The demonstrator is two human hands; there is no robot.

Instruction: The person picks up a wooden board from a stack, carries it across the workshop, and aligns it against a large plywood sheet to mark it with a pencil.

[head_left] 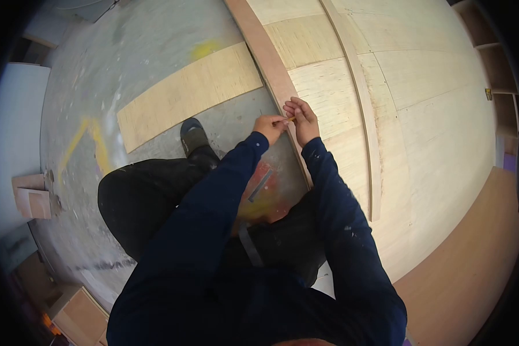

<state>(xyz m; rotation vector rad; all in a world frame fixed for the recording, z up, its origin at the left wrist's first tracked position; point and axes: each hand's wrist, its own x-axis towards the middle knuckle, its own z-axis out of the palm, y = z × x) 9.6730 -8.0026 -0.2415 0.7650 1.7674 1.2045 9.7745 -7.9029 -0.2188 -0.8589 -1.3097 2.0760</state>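
Note:
My left hand point(269, 126) and my right hand point(301, 118) meet over the edge of a large plywood sheet point(432, 115). Between them is a small orange pencil point(291, 119); the left fingers pinch one end and the right hand holds the other. Both hands rest by a reddish curved wooden strip point(268, 57) that runs along the sheet's left edge. A second, paler curved strip point(363, 104) lies on the sheet to the right of my hands. My dark blue sleeves reach down to them.
A loose plywood piece point(190, 92) lies on the grey, paint-stained concrete floor point(127, 52) to the left. My dark shoe point(194, 136) stands beside it. Small wooden boxes point(34, 199) sit at the left edge. Shelving point(496, 63) stands at the far right.

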